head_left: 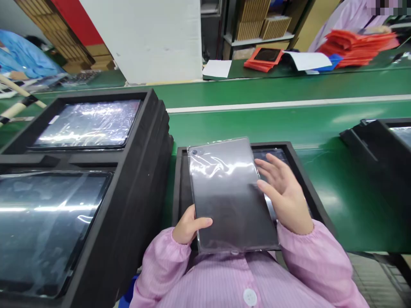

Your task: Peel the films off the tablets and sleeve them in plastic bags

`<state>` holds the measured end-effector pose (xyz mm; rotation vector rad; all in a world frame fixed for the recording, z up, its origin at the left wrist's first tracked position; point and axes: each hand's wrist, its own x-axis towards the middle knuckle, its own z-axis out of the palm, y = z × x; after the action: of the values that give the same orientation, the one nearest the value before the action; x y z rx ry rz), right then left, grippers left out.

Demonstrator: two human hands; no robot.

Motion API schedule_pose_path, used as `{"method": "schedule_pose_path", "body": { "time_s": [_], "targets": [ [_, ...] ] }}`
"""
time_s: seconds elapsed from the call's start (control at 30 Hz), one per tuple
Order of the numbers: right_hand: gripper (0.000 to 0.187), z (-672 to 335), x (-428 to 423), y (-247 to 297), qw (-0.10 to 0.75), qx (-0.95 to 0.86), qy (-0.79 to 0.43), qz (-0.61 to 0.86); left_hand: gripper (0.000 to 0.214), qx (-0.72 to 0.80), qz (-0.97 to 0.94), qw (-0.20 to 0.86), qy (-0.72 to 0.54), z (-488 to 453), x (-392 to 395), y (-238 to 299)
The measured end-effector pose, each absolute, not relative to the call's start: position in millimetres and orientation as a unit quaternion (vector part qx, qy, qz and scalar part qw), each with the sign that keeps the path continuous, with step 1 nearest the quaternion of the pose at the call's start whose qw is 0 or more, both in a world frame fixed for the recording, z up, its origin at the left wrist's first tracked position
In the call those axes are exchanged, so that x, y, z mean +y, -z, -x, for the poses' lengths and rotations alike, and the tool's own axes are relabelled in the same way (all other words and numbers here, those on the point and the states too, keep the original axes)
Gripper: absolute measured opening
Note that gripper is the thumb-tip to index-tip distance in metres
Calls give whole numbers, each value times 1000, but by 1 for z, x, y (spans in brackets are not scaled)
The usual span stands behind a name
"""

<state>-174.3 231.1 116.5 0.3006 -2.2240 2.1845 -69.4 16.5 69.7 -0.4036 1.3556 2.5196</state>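
Observation:
A grey tablet (229,199) in a clear plastic sleeve is held up with its back and camera facing me. My left hand (189,224) grips its lower left edge, thumb across the back and the other fingers hidden underneath. Beside the tablet's right edge my right hand (284,192) is open, fingers spread; whether the fingertips touch the sleeve I cannot tell. Beneath the tablet lies a black foam tray (298,171), in which another tablet (272,155) shows partly at the right.
On the left, stacked black foam trays (141,171) hold wrapped tablets (93,124). Another black tray (372,158) stands at the right on the green work surface (257,122). Orange-red sheets (353,49) are piled at the back, near a person in pink (340,21).

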Motion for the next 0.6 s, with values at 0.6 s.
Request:
{"method": "schedule_pose_path", "body": {
  "time_s": [0.6],
  "targets": [
    [52,157,217,-190,-235,-746,-442,-438,92,386,84,-4,-919,68,10,-62]
  ]
}}
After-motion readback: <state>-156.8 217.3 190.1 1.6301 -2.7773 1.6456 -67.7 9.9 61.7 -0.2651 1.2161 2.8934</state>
